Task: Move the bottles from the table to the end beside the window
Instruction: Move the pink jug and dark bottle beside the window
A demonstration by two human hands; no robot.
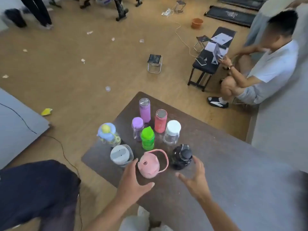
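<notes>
Several bottles stand clustered on a dark brown table [208, 147]. Nearest me is a pink bottle with a loop handle [149, 165], flanked by a grey-lidded bottle [120, 155] and a black bottle [181, 156]. Behind them stand a green bottle [147, 138], a small purple one [138, 128], a clear white-capped one [172, 132], a blue and yellow one [108, 134], a tall lilac flask [144, 110] and a coral flask [160, 120]. My left hand [133, 180] hovers open just left of the pink bottle. My right hand [195, 175] is open to its right, near the black bottle.
A person in a white shirt [260, 67] sits at the right beside a black bench [211, 55]. A small folding stool [155, 62] stands on the wooden floor beyond the table. A grey surface [18, 124] lies to the left, and scraps of paper litter the floor.
</notes>
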